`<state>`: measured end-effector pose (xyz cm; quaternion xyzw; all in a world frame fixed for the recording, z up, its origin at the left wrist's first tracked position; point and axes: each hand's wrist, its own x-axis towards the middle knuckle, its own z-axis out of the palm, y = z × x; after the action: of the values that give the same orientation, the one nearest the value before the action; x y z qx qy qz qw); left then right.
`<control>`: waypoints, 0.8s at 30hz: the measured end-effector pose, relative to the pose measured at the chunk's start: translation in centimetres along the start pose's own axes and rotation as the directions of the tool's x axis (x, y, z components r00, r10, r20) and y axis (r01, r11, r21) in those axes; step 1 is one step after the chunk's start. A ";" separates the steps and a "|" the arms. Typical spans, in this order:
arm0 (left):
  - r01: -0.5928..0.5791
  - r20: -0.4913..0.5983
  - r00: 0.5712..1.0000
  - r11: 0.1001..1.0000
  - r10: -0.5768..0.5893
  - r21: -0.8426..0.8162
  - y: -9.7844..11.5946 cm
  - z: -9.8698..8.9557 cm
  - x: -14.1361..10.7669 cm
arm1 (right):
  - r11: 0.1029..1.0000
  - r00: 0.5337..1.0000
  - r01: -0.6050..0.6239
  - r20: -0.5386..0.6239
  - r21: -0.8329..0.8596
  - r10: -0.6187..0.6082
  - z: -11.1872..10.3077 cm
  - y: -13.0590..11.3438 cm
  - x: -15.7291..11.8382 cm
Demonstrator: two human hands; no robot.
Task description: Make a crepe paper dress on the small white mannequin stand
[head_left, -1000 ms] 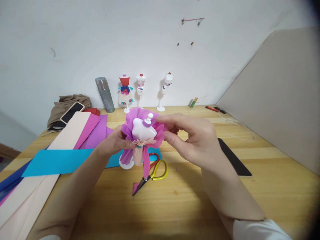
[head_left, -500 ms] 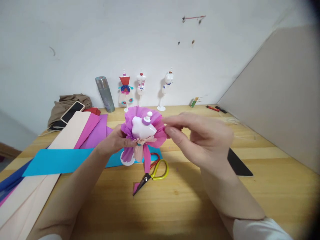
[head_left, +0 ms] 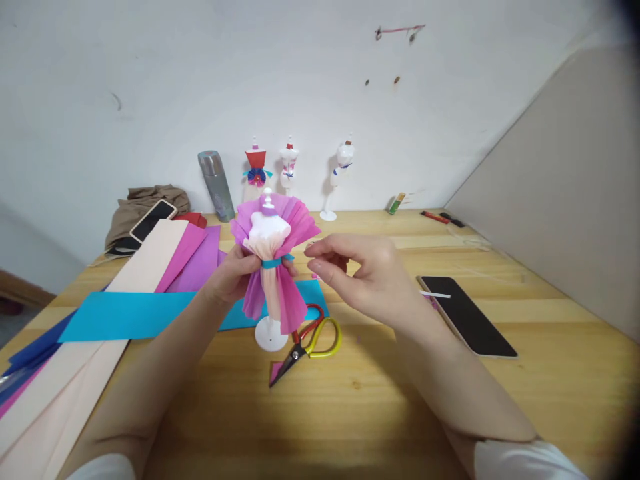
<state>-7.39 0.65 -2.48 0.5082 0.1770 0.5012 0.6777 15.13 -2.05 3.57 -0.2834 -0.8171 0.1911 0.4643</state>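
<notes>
My left hand (head_left: 235, 270) grips a small white dress-form mannequin (head_left: 270, 229) around its waist from the left and behind. Crepe paper in purple, pink and peach (head_left: 295, 303) wraps the figure, flaring above and below a blue band (head_left: 271, 263) at the waist. The mannequin is nearly upright, its round base (head_left: 271, 335) showing below the paper. Just right of it hovers my right hand (head_left: 350, 270), fingers curled, with a small gap between thumb and index finger and nothing visible in it. Scissors with red and yellow handles (head_left: 305, 343) lie below on the table.
Blue (head_left: 130, 315) and peach paper strips (head_left: 150, 267) cover the left side. Behind stand a grey flask (head_left: 216, 187) and several small mannequins (head_left: 345, 163) by the wall. A phone-like black slab (head_left: 470, 317) lies right, near my right forearm; a glue stick (head_left: 397, 203) stands farther back.
The mannequin has been tipped from leaning toward me to nearly upright, bringing the blue band into sight. My right hand has come away from the pink paper and its fingertips have parted slightly.
</notes>
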 end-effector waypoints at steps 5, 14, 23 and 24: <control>-0.018 -0.086 0.996 1.000 0.017 -0.016 -0.3 0.2 0.2 | 1.000 1.000 0.002 0.029 0.016 -0.003 0.9 0.0 -0.2; -0.029 -0.126 0.992 1.000 0.029 0.008 -0.5 0.7 0.3 | 0.991 0.991 0.104 -0.076 -0.086 -0.111 2.1 0.1 -0.4; -0.038 -0.128 0.991 0.999 0.035 -0.021 -0.6 0.7 0.3 | 0.960 0.984 0.053 -0.152 -0.274 -0.097 2.7 0.2 -0.6; -0.037 -0.142 0.989 0.999 0.033 -0.024 -0.5 0.8 0.3 | 0.957 0.983 0.055 -0.152 -0.286 -0.102 2.8 0.3 -0.6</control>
<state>-6.36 0.50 -2.49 0.4652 0.2089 0.5503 0.6612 13.04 -2.37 1.61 -0.3286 -0.8052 0.0305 0.4927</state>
